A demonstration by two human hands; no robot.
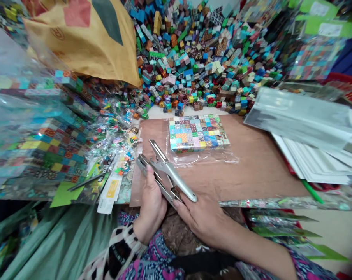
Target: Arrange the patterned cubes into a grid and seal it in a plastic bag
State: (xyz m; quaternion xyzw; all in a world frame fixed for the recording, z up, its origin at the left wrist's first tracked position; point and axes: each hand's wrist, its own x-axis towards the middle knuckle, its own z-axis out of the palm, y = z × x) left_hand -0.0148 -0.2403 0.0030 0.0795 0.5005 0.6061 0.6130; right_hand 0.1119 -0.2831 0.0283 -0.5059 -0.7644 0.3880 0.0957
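A silver plier stapler is held in front of me over the table's near edge, its long jaws and handle spread apart. Its lower arm lies in my left hand, which is closed around it with the thumb along the side. At the stapler's rear end, the fingers of my right hand are closed on it; the fingertips are partly hidden. Just beyond, a clear plastic bag encloses a flat block of colourful patterned cubes on the brown board.
Loose small blocks are heaped at the back. Bagged block sets and a yellow bag stand left, near small plastic packets. White sheets and clear bags lie right, near a red basket.
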